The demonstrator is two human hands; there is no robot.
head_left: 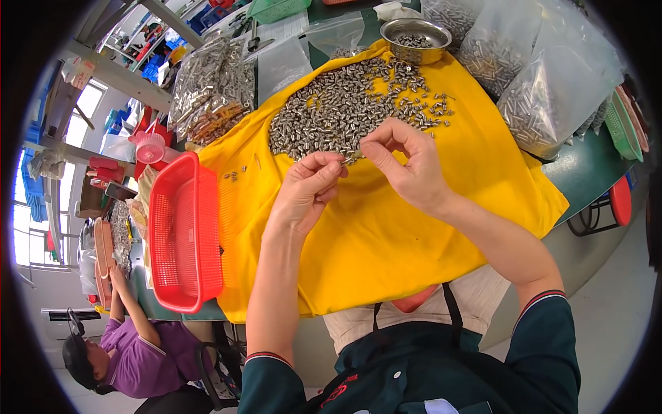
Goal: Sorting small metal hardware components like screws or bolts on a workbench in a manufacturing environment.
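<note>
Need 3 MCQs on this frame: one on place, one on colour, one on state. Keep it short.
1. Where does the round steel bowl stand?
A. at the far edge of the yellow cloth
B. inside the red plastic mesh basket
C. on the floor

2. What colour is the cloth under the heap of small silvery metal parts?
A. blue
B. yellow
C. white

3. What are the two hands doing?
A. lying flat and open on the cloth
B. lifting the basket
C. fingertips pinched together over a small part at the near edge of the heap

Key:
1 A: the bowl sits at the top of the cloth, beyond the heap.
2 B: the cloth is plainly yellow.
3 C: the left hand and right hand meet at their fingertips on one small part.
</note>
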